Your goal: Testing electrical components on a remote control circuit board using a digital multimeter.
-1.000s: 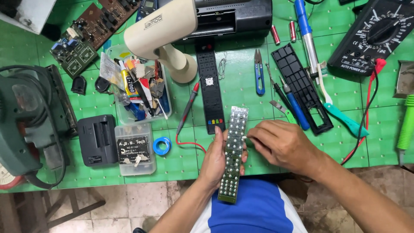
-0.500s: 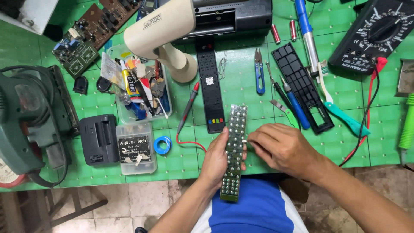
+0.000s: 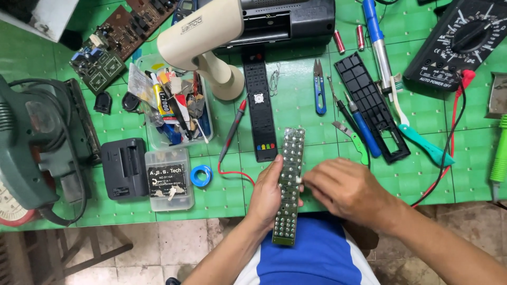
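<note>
My left hand (image 3: pixel 266 196) grips a long, narrow circuit board (image 3: pixel 290 184) dotted with rows of round contact pads, holding it over the near edge of the green mat. My right hand (image 3: pixel 346 188) rests against the board's right edge, its fingertips pinching a small whitish piece there; what that piece is cannot be made out. Just beyond the board lie a black remote front (image 3: pixel 260 108) and an empty black remote shell (image 3: pixel 373 108).
A green cutting mat (image 3: pixel 222 192) covers the table. On it: a clear tray of clutter (image 3: pixel 169 108), small parts box (image 3: pixel 168 179), black battery holder (image 3: pixel 124 168), green power tool (image 3: pixel 31 148), multimeter (image 3: pixel 457 42) with red lead, blue snips (image 3: pixel 319 87), screwdrivers (image 3: pixel 364 129), toothbrush (image 3: pixel 417 137).
The board has slid slightly toward me in my left hand. My right hand stays at its right edge with only small finger movement.
</note>
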